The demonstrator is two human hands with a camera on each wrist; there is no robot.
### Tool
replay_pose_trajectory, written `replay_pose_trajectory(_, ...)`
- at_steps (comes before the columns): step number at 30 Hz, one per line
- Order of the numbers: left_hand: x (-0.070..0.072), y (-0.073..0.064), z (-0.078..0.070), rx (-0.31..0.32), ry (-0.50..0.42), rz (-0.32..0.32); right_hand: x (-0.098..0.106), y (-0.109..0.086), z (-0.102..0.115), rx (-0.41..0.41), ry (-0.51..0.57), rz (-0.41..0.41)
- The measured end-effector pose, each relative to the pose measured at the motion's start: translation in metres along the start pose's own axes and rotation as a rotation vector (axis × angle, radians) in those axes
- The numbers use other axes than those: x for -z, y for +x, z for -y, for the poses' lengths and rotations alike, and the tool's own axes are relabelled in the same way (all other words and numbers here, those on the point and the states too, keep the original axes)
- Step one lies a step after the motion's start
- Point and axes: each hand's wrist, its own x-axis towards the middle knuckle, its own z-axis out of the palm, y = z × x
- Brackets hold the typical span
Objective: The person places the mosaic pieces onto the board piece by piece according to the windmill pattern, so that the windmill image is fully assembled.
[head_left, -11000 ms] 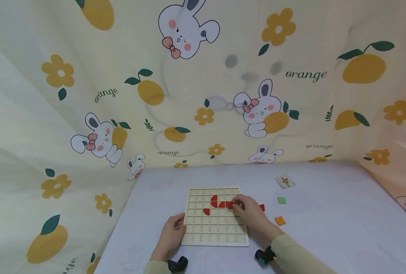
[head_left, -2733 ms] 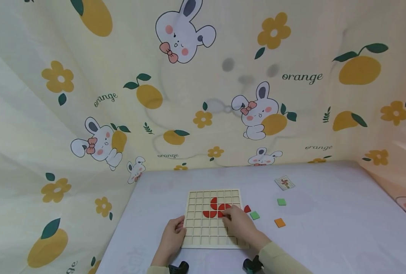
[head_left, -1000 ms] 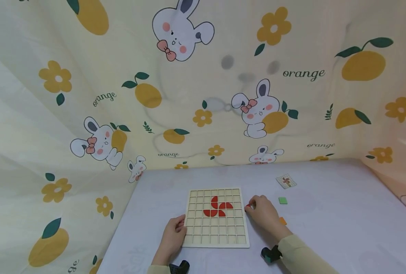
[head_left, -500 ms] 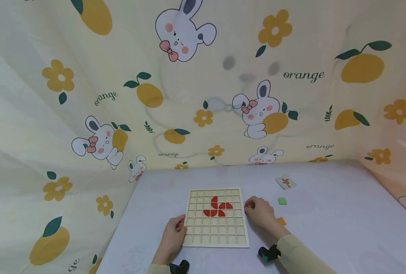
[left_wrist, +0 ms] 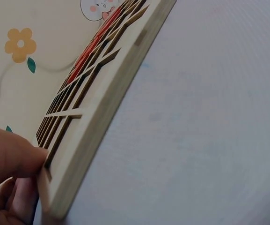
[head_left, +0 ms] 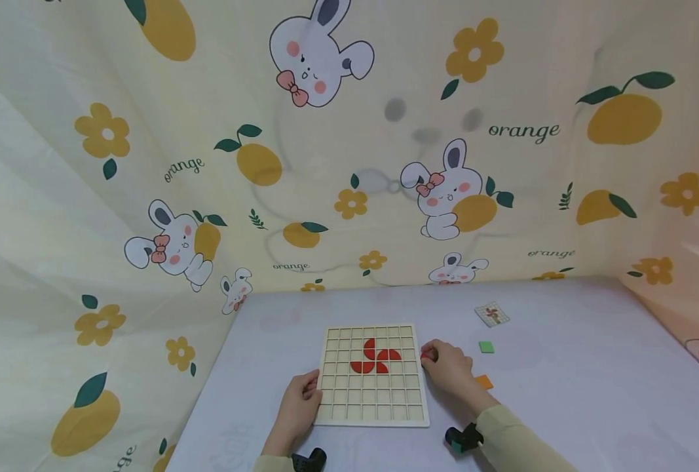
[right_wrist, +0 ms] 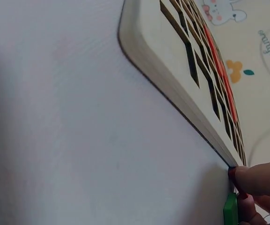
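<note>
In the head view, a square wooden grid board (head_left: 369, 396) lies on the table with several red quarter-circle pieces (head_left: 362, 367) set in its cells, grouped like a pinwheel. My left hand (head_left: 299, 401) grips the board's left edge, its thumb (left_wrist: 25, 157) on the rim in the left wrist view. Just past the board's right edge, my right hand (head_left: 451, 367) pinches a red piece (right_wrist: 232, 174) between thumb and fingers. A green piece (right_wrist: 230, 208) sits right by those fingertips in the right wrist view; the hand hides it in the head view.
Right of the board lie a green square (head_left: 487, 347) and an orange square (head_left: 483, 381), the latter partly behind my right wrist. A small pattern card (head_left: 492, 314) is farther back. A printed curtain (head_left: 325, 196) stands behind the table (head_left: 561, 367).
Over several seconds, more red pieces came to sit on the board. My right hand left the board rightward and took hold of a red piece; lately it is nearly still. The left hand stayed.
</note>
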Motion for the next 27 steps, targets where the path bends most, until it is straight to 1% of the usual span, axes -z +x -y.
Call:
replay_pose_trajectory(6,0.000,0.000,0.000,-0.005,0.001,-0.003,0.003,-0.001,-0.002,0.009,-0.029,-0.007)
replay_pose_trajectory(7,0.000,-0.001,-0.001,0.002,0.000,-0.001,0.005,-0.001,-0.002,0.014,-0.032,-0.006)
replay_pose_trajectory(13,0.001,-0.002,-0.002,0.005,-0.006,0.003,0.014,-0.004,0.002,0.034,-0.046,0.018)
replay_pose_trajectory(20,0.001,-0.001,-0.001,-0.003,0.000,0.006,0.020,-0.005,0.004,0.042,-0.011,0.018)
replay_pose_trajectory(27,0.000,-0.002,-0.001,-0.007,0.000,0.005,0.019,-0.003,0.002,0.053,0.041,0.013)
